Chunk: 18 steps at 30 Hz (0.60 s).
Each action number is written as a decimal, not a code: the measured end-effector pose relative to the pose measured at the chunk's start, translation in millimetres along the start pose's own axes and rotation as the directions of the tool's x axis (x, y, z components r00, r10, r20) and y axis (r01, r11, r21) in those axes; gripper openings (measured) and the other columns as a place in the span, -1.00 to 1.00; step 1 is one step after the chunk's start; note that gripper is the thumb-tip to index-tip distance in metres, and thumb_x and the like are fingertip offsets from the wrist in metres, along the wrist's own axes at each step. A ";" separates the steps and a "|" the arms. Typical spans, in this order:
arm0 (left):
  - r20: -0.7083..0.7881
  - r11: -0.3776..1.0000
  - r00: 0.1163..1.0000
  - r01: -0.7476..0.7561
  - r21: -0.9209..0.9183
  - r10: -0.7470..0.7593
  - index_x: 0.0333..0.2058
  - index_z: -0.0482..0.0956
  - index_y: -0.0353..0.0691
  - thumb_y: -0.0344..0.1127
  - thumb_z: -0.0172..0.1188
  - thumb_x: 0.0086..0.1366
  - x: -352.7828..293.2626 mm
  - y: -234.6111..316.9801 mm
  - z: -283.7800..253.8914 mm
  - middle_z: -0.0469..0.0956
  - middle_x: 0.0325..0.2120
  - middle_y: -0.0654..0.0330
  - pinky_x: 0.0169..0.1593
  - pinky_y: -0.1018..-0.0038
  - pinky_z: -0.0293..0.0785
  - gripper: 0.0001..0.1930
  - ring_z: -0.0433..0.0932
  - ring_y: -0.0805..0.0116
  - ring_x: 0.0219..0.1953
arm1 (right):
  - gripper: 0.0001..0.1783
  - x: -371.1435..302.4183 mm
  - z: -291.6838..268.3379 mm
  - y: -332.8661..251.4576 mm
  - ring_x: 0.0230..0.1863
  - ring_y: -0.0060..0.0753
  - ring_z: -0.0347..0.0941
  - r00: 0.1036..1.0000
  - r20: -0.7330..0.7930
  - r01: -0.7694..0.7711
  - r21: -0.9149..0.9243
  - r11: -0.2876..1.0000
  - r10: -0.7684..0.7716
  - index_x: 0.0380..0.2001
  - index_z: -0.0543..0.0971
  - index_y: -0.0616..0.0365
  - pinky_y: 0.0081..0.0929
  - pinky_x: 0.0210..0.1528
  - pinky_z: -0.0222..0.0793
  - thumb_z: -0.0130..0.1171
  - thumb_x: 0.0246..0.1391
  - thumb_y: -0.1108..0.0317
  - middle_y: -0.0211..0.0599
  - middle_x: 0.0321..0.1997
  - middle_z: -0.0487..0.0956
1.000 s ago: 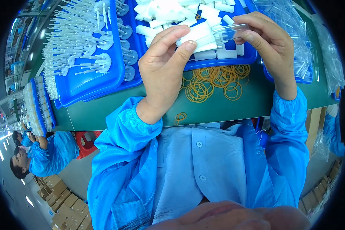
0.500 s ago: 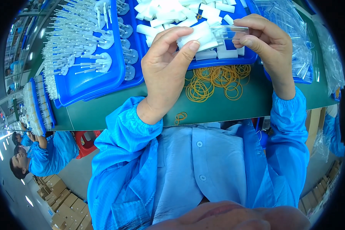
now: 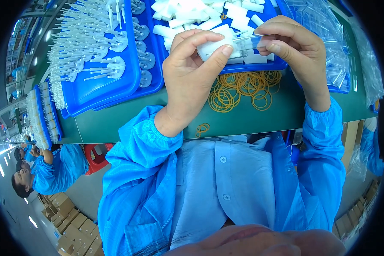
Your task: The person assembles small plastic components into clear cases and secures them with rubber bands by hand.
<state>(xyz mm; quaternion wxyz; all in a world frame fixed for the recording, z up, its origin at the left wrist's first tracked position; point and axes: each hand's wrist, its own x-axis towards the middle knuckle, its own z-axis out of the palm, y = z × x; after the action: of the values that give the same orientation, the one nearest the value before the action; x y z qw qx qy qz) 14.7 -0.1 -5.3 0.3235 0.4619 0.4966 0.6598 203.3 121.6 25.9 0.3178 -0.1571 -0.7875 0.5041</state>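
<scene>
The held block [image 3: 211, 48] is white, the held piece [image 3: 250, 42] clear; rubber bands [image 3: 223, 99] toward the front edge of the green surface [image 3: 254, 121] are amber.

The scene was brightly lit, with a cool cast. Ceiling lights [image 3: 33, 222] were recorded as white streaks beyond the left edge of the desk [image 3: 239, 123]. Toward its far edge, the piled white blocks [image 3: 187, 12] were washed out by glare, and glints were thrown by clear tubes [image 3: 339, 72] near its far right corner. Straight lines were bent toward the black-rimmed border. The left hand [image 3: 190, 74] and right hand [image 3: 305, 55] were rendered fairly sharply; distant background was softened.
</scene>
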 end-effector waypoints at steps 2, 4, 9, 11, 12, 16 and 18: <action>-0.013 0.999 1.000 0.009 -0.037 -0.010 -0.24 0.58 -0.31 -0.57 0.30 0.09 0.0 0.2 0.8 0.33 -0.16 0.20 -0.09 0.59 0.39 -0.78 0.40 0.46 -0.15 | -0.77 -1.6 3.3 0.7 -0.24 -0.41 0.55 0.999 -0.022 -0.025 0.029 0.999 0.026 -0.18 0.58 0.31 -0.56 -0.22 0.51 0.12 0.07 0.49 -0.16 -0.18 0.53; -0.015 1.000 1.000 -0.022 -0.007 0.022 -0.24 0.58 -0.29 -0.57 0.30 0.09 0.3 -0.7 -0.3 0.32 -0.16 0.20 -0.09 0.58 0.41 -0.78 0.41 0.45 -0.14 | -0.77 -1.9 5.4 1.5 -0.24 -0.41 0.55 0.998 -0.043 -0.049 0.058 0.997 0.052 -0.17 0.57 0.31 -0.56 -0.22 0.51 0.12 0.08 0.48 -0.16 -0.19 0.53; 0.002 0.991 0.996 -0.093 0.095 0.093 -0.24 0.58 -0.27 -0.56 0.30 0.09 -0.7 1.3 -1.1 0.32 -0.16 0.20 -0.13 0.57 0.46 -0.78 0.44 0.44 -0.15 | -0.75 -1.7 6.0 1.1 -0.24 -0.41 0.55 0.977 -0.072 -0.194 0.104 0.975 0.202 -0.16 0.57 0.31 -0.56 -0.20 0.52 0.15 0.09 0.43 -0.19 -0.21 0.54; 0.000 0.988 0.995 -0.095 0.119 0.095 -0.25 0.59 -0.27 -0.55 0.31 0.09 -0.8 3.2 -0.6 0.32 -0.16 0.20 -0.15 0.56 0.48 -0.78 0.45 0.44 -0.16 | -0.75 -1.0 3.5 4.0 -0.23 -0.41 0.55 0.992 -0.046 -0.116 0.094 0.989 0.121 -0.16 0.58 0.29 -0.56 -0.20 0.52 0.15 0.09 0.43 -0.18 -0.19 0.55; -0.003 0.989 0.997 -0.075 0.125 0.076 -0.25 0.59 -0.26 -0.55 0.31 0.09 -0.7 4.6 0.0 0.33 -0.16 0.21 -0.16 0.57 0.48 -0.79 0.46 0.44 -0.17 | -0.76 -0.7 2.6 5.1 -0.23 -0.41 0.56 0.999 -0.019 -0.037 0.086 0.996 0.039 -0.16 0.58 0.28 -0.56 -0.20 0.52 0.15 0.10 0.43 -0.17 -0.18 0.55; -0.010 0.990 0.996 -0.084 0.114 0.085 -0.27 0.60 -0.26 -0.54 0.32 0.08 -0.3 3.9 1.4 0.33 -0.17 0.21 -0.17 0.58 0.48 -0.79 0.46 0.45 -0.18 | -0.76 -0.1 1.5 4.8 -0.22 -0.40 0.56 1.000 -0.023 -0.001 0.067 0.998 0.003 -0.15 0.58 0.26 -0.55 -0.19 0.53 0.14 0.11 0.42 -0.16 -0.15 0.55; -0.001 0.983 0.994 -0.112 0.148 0.114 -0.27 0.60 -0.25 -0.54 0.32 0.08 -0.6 3.1 0.9 0.33 -0.17 0.20 -0.17 0.58 0.48 -0.79 0.45 0.45 -0.18 | -0.76 -0.5 -0.9 6.5 -0.21 -0.39 0.55 1.000 0.010 0.009 0.036 0.999 -0.009 -0.15 0.58 0.24 -0.55 -0.18 0.54 0.14 0.11 0.42 -0.16 -0.13 0.54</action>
<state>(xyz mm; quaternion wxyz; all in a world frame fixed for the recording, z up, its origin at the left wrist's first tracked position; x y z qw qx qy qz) 15.9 -1.3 -2.4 0.2482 0.5090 0.5186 0.6406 203.9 124.8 20.2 0.3189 -0.1455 -0.7807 0.5173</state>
